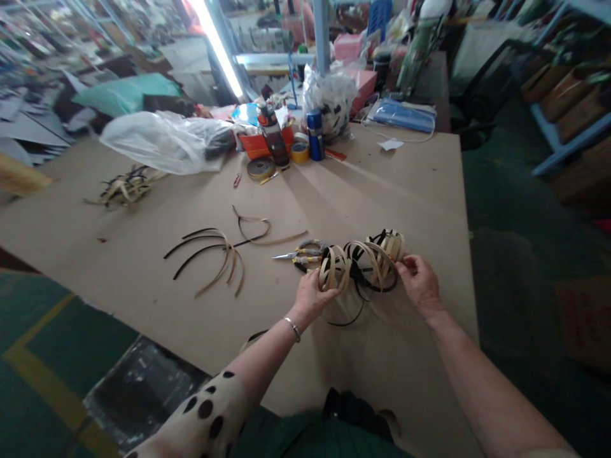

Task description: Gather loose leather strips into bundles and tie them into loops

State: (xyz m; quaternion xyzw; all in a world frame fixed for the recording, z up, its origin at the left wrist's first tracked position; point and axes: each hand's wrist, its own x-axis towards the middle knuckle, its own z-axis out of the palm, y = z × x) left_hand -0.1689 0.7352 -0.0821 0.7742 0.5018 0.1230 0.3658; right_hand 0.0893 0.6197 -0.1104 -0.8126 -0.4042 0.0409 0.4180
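My left hand point(314, 294) is closed round the left part of a bundle of curled tan and black strips point(335, 268). On the bundle's right side, the fingers of my right hand point(418, 280) pinch the strips near the looped tan ones point(375, 262). More coiled strips point(392, 243) lie just behind that hand. Pliers point(308, 252) with grey and yellow handles rest on the table beyond my left hand, partly covered by the strips. Loose curved strips point(224, 254) lie farther left on the brown tabletop point(267, 312).
A tangled strip pile point(126, 187) sits at the far left, near a clear plastic bag point(167, 140). Along the back stand a blue can point(316, 135), a dark bottle point(274, 140), tape rolls point(261, 167) and a blue packet point(403, 116). The table's right edge point(468, 242) borders the floor.
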